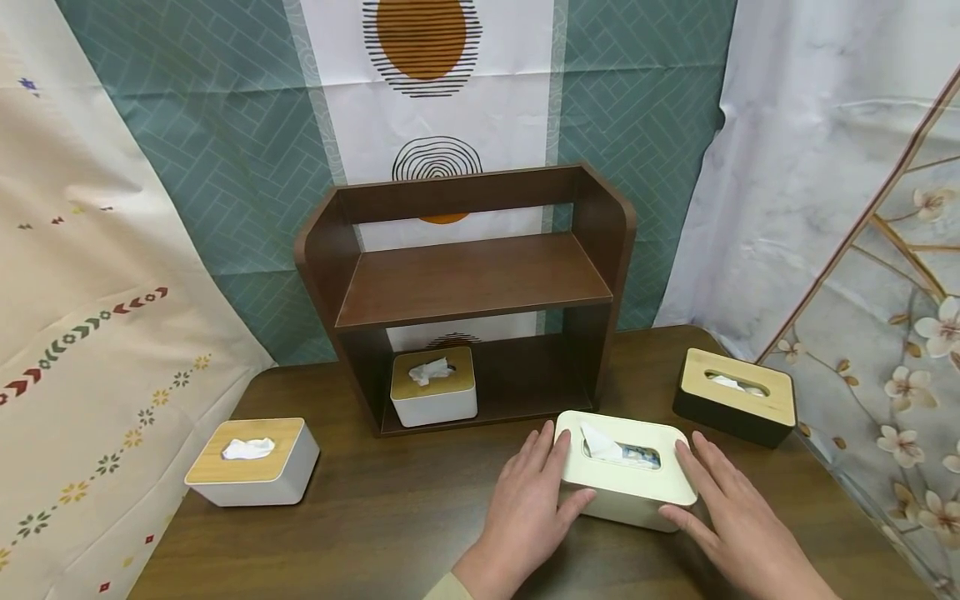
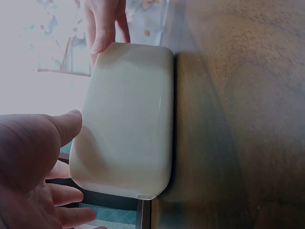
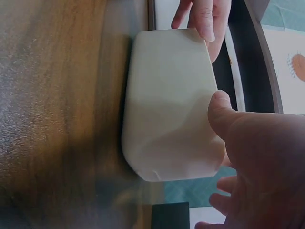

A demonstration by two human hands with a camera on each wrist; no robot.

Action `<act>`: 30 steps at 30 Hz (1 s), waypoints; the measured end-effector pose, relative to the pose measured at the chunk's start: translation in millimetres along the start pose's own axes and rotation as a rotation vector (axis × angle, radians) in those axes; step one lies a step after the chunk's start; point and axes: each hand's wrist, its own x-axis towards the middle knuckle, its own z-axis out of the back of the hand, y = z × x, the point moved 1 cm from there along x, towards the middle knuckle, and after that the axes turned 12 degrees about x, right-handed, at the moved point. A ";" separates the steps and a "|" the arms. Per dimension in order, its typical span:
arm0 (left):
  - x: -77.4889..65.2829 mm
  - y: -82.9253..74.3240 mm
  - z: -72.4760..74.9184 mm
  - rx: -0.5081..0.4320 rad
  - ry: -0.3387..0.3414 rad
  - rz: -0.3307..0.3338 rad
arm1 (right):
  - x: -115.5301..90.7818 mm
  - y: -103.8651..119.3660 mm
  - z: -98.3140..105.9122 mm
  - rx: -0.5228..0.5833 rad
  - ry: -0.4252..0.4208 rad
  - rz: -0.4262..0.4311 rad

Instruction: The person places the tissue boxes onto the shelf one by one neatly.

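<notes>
Cream tissue box sits between hands, fingers fairly straight, seemingly touching its ends.

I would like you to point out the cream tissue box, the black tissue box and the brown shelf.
Cream tissue box (image 1: 628, 482), head view: lid, just in front of its opening.
Black tissue box (image 1: 731, 402), head view: pale lid, below its opening.
Brown shelf (image 1: 476, 279), head view: middle of upper board.

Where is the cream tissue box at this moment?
In the head view, the cream tissue box stands right of centre on the table, between the left hand and the right hand, left of the black tissue box.
</notes>
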 end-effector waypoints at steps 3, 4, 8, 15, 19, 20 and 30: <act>-0.8 -0.2 -0.8 -0.009 0.004 -0.003 | -0.2 -1.6 -1.3 0.014 0.012 -0.021; -1.2 -0.2 -0.8 -0.012 0.001 -0.006 | -0.3 -2.0 -1.7 0.017 0.014 -0.022; -3.1 0.3 -0.1 -0.029 -0.016 -0.015 | -1.0 -3.2 -3.6 0.027 0.023 -0.032; -3.3 1.1 -0.8 -0.034 -0.036 -0.013 | -2.0 -2.3 -5.9 0.032 0.033 -0.064; -3.3 1.9 -2.2 -0.031 -0.054 -0.020 | -1.0 -0.6 -5.4 0.037 0.052 -0.089; -3.3 2.0 -2.4 -0.031 -0.056 -0.020 | -0.7 -0.3 -5.3 0.039 0.058 -0.095; -2.0 3.7 -5.8 -0.021 -0.106 -0.032 | 0.6 0.2 -6.1 0.037 0.063 -0.105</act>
